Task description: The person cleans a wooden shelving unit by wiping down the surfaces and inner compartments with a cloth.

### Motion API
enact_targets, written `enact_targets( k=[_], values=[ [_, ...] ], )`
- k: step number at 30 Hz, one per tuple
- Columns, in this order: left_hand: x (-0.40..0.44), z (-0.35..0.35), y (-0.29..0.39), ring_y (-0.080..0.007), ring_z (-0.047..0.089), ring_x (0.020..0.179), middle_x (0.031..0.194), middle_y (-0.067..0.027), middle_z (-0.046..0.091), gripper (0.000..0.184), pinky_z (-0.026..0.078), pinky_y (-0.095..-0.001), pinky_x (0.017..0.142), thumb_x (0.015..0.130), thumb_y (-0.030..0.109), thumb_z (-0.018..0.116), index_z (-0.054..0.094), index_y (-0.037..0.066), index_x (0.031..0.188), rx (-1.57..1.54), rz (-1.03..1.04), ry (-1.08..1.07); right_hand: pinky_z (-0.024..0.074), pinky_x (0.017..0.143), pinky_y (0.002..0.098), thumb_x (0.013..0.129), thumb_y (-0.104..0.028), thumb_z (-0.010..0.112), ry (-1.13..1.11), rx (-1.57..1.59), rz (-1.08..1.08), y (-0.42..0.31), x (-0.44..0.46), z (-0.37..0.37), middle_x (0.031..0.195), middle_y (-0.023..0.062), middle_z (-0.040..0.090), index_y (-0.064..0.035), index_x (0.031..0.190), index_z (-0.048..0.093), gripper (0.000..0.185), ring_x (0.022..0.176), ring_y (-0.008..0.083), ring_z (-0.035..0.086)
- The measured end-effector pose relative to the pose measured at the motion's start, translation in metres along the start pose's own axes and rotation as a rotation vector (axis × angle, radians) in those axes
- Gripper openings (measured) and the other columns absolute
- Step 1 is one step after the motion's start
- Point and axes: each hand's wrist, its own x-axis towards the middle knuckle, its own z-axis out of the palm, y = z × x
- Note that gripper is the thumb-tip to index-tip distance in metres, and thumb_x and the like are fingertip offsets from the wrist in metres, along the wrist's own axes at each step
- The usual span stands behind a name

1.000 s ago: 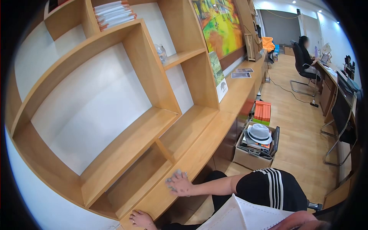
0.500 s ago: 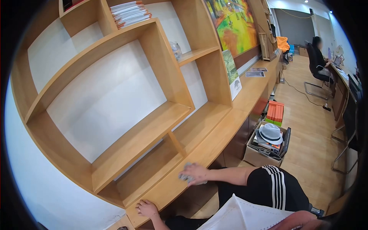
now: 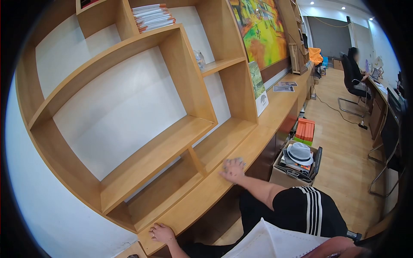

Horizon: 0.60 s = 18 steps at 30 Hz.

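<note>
My right hand (image 3: 232, 171) presses down on the wooden counter (image 3: 202, 192) in front of the shelf unit, over a crumpled grey cloth (image 3: 236, 161). Only bits of the cloth show around the fingers; the palm hides the rest. At the counter's near left end, my left hand (image 3: 161, 233) rests on the wood by the front edge, holding nothing, with its fingers spread and a ring on one of them.
Above the counter stands a wooden shelf unit (image 3: 185, 73) with a stack of booklets (image 3: 153, 18). Farther along are a calendar-like card (image 3: 260, 92) and printed sheets (image 3: 285, 86). A box (image 3: 284, 177) bearing a hat (image 3: 300, 153) sits on the floor. A person (image 3: 355, 71) sits at the right-hand desk.
My right hand has slid with the cloth along the counter, farther away and to the right. My left hand stays at the near end. The view has shifted slightly.
</note>
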Motion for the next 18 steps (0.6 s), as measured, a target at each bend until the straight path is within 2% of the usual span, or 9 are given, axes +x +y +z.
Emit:
enact_targets(
  k=[2, 4, 9, 12, 15, 17, 18],
  values=[
    [0.0, -0.001, -0.001, -0.03, 0.046, 0.109, 0.11, -0.0148, 0.055, 0.028, 0.036, -0.0465, 0.08, 0.085, 0.028, 0.057, 0.059, 0.009, 0.105, -0.007, 0.009, 0.003, 0.0229, 0.102, 0.0629, 0.084, -0.058, 0.05, 0.045, 0.003, -0.106, -0.036, -0.012, 0.027, 0.131, 0.0193, 0.047, -0.0109, 0.136, 0.042, 0.071, 0.125, 0.0439, 0.036],
    [-0.001, -0.002, -0.001, -0.0302, 0.047, 0.109, 0.111, -0.015, 0.055, 0.028, 0.036, -0.0468, 0.08, 0.085, 0.028, 0.057, 0.059, 0.008, 0.105, -0.014, 0.016, -0.001, 0.023, 0.101, 0.064, 0.086, -0.058, 0.047, -0.052, 0.029, -0.231, -0.078, -0.036, 0.028, 0.131, 0.0195, 0.047, -0.0099, 0.135, 0.043, 0.068, 0.125, 0.0436, 0.035],
    [-0.001, -0.004, -0.001, -0.0308, 0.047, 0.109, 0.111, -0.0148, 0.055, 0.029, 0.037, -0.0478, 0.079, 0.084, 0.028, 0.058, 0.059, 0.008, 0.105, -0.039, 0.009, -0.003, 0.0297, 0.096, 0.0606, 0.087, -0.056, 0.047, -0.1, 0.122, -0.62, -0.145, -0.081, 0.045, 0.129, 0.0187, 0.048, -0.0142, 0.135, 0.045, 0.063, 0.125, 0.0393, 0.038],
    [-0.002, -0.008, -0.002, -0.0309, 0.047, 0.11, 0.111, -0.0137, 0.056, 0.03, 0.036, -0.0487, 0.081, 0.082, 0.028, 0.06, 0.059, 0.008, 0.104, -0.075, -0.002, 0.015, 0.0308, 0.098, 0.0573, 0.084, -0.055, 0.052, -0.146, 0.204, -0.767, -0.147, -0.082, 0.046, 0.13, 0.0164, 0.049, -0.0188, 0.132, 0.049, 0.06, 0.125, 0.0352, 0.04],
    [-0.003, -0.012, -0.002, -0.0309, 0.046, 0.11, 0.11, -0.0125, 0.056, 0.03, 0.035, -0.0496, 0.085, 0.081, 0.028, 0.061, 0.059, 0.008, 0.104, -0.104, -0.035, 0.011, 0.035, 0.096, 0.0528, 0.083, -0.054, 0.055, -0.178, 0.291, -0.915, -0.116, -0.058, 0.049, 0.127, 0.0139, 0.051, -0.0206, 0.129, 0.051, 0.057, 0.123, 0.0317, 0.044],
    [-0.002, -0.011, -0.005, -0.0309, 0.046, 0.111, 0.111, -0.0124, 0.056, 0.031, 0.033, -0.0502, 0.087, 0.081, 0.028, 0.062, 0.059, 0.008, 0.105, -0.117, -0.014, 0.035, 0.0374, 0.093, 0.0508, 0.081, -0.055, 0.057, -0.113, 0.246, -0.904, -0.084, -0.034, 0.061, 0.123, 0.0116, 0.054, -0.0221, 0.129, 0.051, 0.058, 0.118, 0.0305, 0.048],
    [-0.002, -0.01, -0.005, -0.0309, 0.046, 0.111, 0.111, -0.0123, 0.056, 0.031, 0.032, -0.0505, 0.088, 0.081, 0.027, 0.062, 0.059, 0.009, 0.106, -0.124, 0.003, 0.043, 0.0381, 0.092, 0.0497, 0.08, -0.055, 0.059, -0.124, 0.237, -0.828, -0.066, -0.025, 0.051, 0.121, 0.0111, 0.055, -0.022, 0.128, 0.052, 0.059, 0.116, 0.0304, 0.05]
  ],
)
